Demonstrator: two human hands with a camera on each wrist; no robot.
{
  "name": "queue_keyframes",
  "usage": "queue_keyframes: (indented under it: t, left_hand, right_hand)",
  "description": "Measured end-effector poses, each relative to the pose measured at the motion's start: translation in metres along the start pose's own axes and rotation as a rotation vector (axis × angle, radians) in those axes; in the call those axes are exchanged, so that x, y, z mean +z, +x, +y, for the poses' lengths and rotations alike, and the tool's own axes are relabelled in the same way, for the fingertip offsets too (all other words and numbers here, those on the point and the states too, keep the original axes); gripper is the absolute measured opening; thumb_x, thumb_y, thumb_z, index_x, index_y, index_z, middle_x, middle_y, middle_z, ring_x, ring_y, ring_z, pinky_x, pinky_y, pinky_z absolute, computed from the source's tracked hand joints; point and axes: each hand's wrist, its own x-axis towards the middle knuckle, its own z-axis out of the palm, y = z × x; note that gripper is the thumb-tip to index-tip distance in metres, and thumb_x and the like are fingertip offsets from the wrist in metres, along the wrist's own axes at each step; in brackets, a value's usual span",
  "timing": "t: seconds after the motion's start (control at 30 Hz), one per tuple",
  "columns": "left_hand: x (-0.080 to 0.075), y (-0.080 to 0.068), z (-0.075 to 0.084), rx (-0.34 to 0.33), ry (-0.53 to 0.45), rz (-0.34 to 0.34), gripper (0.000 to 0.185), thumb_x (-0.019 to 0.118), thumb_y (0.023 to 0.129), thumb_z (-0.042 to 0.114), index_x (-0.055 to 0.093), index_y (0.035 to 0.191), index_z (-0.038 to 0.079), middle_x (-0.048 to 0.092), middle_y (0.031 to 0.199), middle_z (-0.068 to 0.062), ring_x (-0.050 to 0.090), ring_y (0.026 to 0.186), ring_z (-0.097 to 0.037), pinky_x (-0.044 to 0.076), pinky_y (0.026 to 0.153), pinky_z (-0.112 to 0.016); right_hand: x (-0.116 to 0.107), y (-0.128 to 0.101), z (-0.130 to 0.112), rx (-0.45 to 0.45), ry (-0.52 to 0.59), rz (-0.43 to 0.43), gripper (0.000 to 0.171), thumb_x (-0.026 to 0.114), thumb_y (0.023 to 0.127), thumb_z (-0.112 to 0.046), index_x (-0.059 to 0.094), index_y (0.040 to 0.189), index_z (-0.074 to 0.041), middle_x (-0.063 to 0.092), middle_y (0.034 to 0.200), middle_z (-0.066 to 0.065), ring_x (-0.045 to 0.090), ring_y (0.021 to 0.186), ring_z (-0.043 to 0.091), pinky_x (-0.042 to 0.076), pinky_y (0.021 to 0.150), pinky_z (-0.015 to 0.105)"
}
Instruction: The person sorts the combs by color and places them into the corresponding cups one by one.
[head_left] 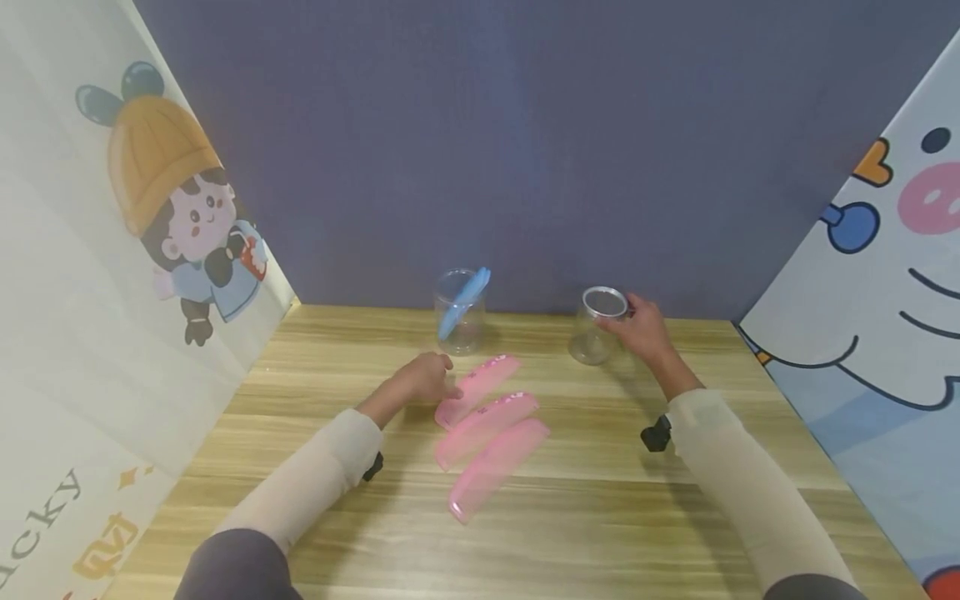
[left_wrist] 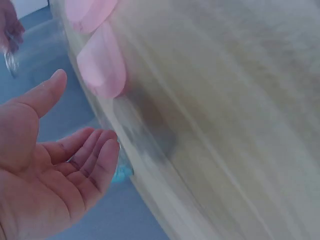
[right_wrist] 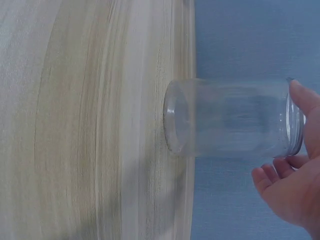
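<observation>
Near the back edge of the wooden table [head_left: 600, 517], toward its right side, my right hand [head_left: 645, 329] holds the rim of an empty clear jar [head_left: 596, 327], thumb and fingertips curled round its mouth; the jar stands upright on its base, just short of the blue-grey back wall [head_left: 525, 125]. Left of it along that same edge stands a second clear jar [head_left: 459, 312] with a blue comb [head_left: 465, 302] leaning inside it, its top sticking out over the rim. My left hand [head_left: 422, 379] is at the middle of the table, palm open and fingers loosely relaxed, holding nothing, its fingertips right at the end of the rearmost pink comb [head_left: 478, 389]. Two more pink combs [head_left: 491, 450] lie just in front of that one, all three slanted side by side, between my two forearms. Cartoon panels close off the left and right sides.
</observation>
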Motion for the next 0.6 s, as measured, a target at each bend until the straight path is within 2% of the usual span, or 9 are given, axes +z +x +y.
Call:
queue_keyframes:
  t: [0.07, 0.13, 0.23, 0.3, 0.33, 0.43, 0.6]
  left_hand:
    - [0.005, -0.002, 0.001, -0.003, 0.019, -0.004, 0.065, 0.077, 0.09, 0.032, 0.055, 0.139, -0.005, 0.062, 0.139, -0.023, 0.057, 0.131, -0.04, 0.049, 0.113, -0.05]
    - [0.009, -0.002, 0.0, 0.012, 0.04, 0.0, 0.052, 0.074, 0.092, 0.024, 0.059, 0.132, -0.006, 0.066, 0.13, -0.023, 0.062, 0.124, -0.039, 0.054, 0.107, -0.048]
    - [0.016, -0.002, -0.002, 0.036, 0.059, -0.001, 0.026, 0.07, 0.092, 0.014, 0.065, 0.109, -0.004, 0.067, 0.101, -0.016, 0.065, 0.095, -0.029, 0.059, 0.082, -0.04]
    - [0.02, -0.002, -0.003, 0.053, 0.076, 0.002, 0.014, 0.07, 0.091, 0.012, 0.062, 0.093, 0.0, 0.058, 0.084, -0.009, 0.055, 0.077, -0.022, 0.052, 0.065, -0.033]
    - [0.021, -0.002, -0.003, 0.055, 0.074, 0.001, 0.017, 0.072, 0.09, 0.014, 0.06, 0.088, 0.002, 0.053, 0.079, -0.006, 0.049, 0.073, -0.019, 0.047, 0.061, -0.03]
    - [0.025, -0.003, -0.003, 0.063, 0.085, 0.015, 0.027, 0.078, 0.087, 0.024, 0.061, 0.087, 0.003, 0.051, 0.079, -0.004, 0.047, 0.072, -0.017, 0.047, 0.061, -0.029]
    - [0.027, -0.004, -0.003, 0.071, 0.119, 0.035, 0.046, 0.084, 0.082, 0.035, 0.066, 0.105, 0.0, 0.062, 0.097, -0.01, 0.057, 0.084, -0.02, 0.058, 0.079, -0.036]
  right_hand:
    - [0.001, -0.001, 0.0, 0.004, 0.007, 0.001, 0.072, 0.078, 0.088, -0.029, 0.05, 0.14, 0.012, 0.058, 0.13, 0.037, 0.056, 0.123, 0.05, 0.047, 0.106, 0.06]
    - [0.001, -0.001, 0.0, 0.009, 0.018, -0.003, 0.072, 0.077, 0.089, -0.029, 0.049, 0.141, 0.012, 0.057, 0.134, 0.036, 0.055, 0.125, 0.049, 0.046, 0.108, 0.06]
    - [0.001, -0.003, 0.001, 0.039, 0.034, -0.021, 0.079, 0.077, 0.09, -0.033, 0.043, 0.147, 0.01, 0.054, 0.14, 0.035, 0.052, 0.13, 0.049, 0.044, 0.111, 0.06]
    - [0.0, -0.004, 0.002, 0.058, 0.044, -0.036, 0.083, 0.077, 0.091, -0.036, 0.038, 0.15, 0.008, 0.052, 0.144, 0.034, 0.051, 0.133, 0.048, 0.044, 0.112, 0.06]
    - [0.0, -0.005, 0.002, 0.067, 0.046, -0.04, 0.086, 0.076, 0.091, -0.037, 0.036, 0.152, 0.008, 0.051, 0.145, 0.033, 0.05, 0.134, 0.048, 0.044, 0.112, 0.06]
    - [0.0, -0.006, 0.002, 0.075, 0.057, -0.048, 0.088, 0.076, 0.091, -0.039, 0.034, 0.153, 0.007, 0.05, 0.147, 0.033, 0.05, 0.135, 0.048, 0.045, 0.112, 0.06]
    - [0.001, -0.005, 0.002, 0.08, 0.066, -0.053, 0.088, 0.076, 0.092, -0.039, 0.033, 0.154, 0.006, 0.047, 0.15, 0.033, 0.048, 0.137, 0.049, 0.044, 0.113, 0.059]
